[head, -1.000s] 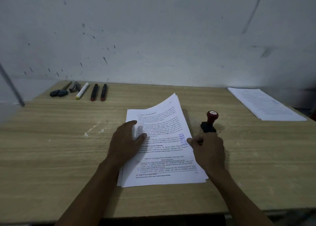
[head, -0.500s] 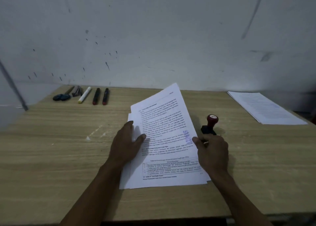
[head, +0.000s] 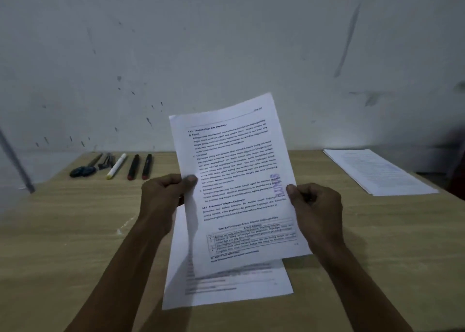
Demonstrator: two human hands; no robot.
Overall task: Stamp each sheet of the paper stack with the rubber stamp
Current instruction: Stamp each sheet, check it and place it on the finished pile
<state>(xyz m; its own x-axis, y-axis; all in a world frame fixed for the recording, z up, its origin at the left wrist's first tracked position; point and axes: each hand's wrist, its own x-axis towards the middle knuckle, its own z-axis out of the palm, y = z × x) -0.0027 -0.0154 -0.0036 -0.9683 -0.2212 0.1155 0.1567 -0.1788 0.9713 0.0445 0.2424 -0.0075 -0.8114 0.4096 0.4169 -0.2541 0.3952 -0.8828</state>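
Note:
A printed sheet [head: 236, 180] with a blue stamp mark near its right edge is lifted up off the desk, facing me. My left hand [head: 163, 196] pinches its left edge with thumb on the front. My right hand [head: 314, 206] pinches its right edge just below the stamp mark. The rest of the paper stack [head: 226, 289] lies flat on the wooden desk [head: 63, 243] under the raised sheet. The rubber stamp is hidden from view.
A second pile of printed sheets [head: 377, 170] lies at the desk's far right. Along the far left edge lie scissors [head: 85, 168], a white marker [head: 116, 166] and two black markers [head: 139, 167]. A stained wall stands behind the desk.
The top sheet went from lying on the stack to raised upright in both hands. My left hand left the stack and took the sheet's left edge. The stamp is no longer visible.

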